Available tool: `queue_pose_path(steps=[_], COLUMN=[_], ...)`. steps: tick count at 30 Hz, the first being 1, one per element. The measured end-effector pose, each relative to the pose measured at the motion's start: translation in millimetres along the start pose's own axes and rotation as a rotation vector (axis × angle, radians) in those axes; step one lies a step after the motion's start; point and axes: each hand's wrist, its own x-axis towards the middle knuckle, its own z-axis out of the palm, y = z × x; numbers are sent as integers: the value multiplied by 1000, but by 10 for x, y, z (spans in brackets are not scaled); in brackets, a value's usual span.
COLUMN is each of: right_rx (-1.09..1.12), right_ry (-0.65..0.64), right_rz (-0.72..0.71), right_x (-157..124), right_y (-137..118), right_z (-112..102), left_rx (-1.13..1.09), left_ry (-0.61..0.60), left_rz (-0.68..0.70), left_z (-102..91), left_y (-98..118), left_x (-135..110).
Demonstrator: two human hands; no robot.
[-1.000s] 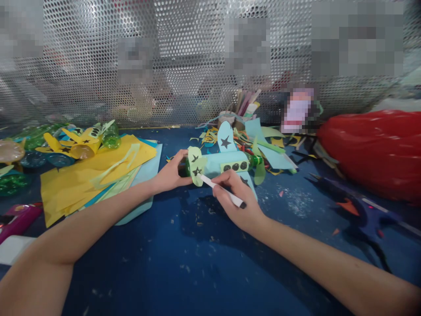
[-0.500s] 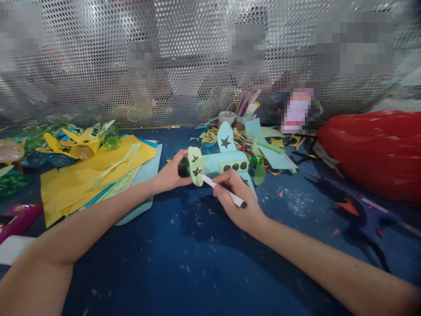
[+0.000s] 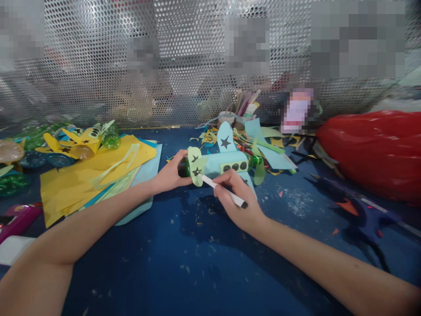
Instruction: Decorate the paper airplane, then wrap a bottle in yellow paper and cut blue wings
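Note:
A toy plane [image 3: 210,163], made from a green plastic bottle wrapped in light blue paper, lies on its side in front of me. It has paper wings with black stars, a strip with black round windows and a pale green propeller at its right end. My left hand [image 3: 174,171] grips the bottle's left end beside the pale green tail piece [image 3: 196,153]. Between the fingers of my right hand [image 3: 241,197] is a white marker [image 3: 223,191] with a black end. Its tip touches the lower star on the tail piece; that star is partly filled.
Yellow and blue paper sheets [image 3: 98,166] lie left, with a yellow paper plane [image 3: 85,141] behind them. A blue glue gun [image 3: 368,210] and red plastic bag [image 3: 375,149] are on the right. Paper scraps and cups of sticks stand behind, before a perforated metal screen [image 3: 190,66].
Both hands and the toy plane stay nearly where they were. The marker tip remains on the lower star, with only a very slight shift.

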Motion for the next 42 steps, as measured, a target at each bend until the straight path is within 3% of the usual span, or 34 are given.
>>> queue_pose_path(steps=[42], right_rx=[-8], right_ry=[21], right_rz=[-5], right_x=[2], right_y=[16], right_z=[5], left_rx=[-11], left_ry=[-3], left_rz=[-2], left_z=[2], left_y=[6], left_x=[-1])
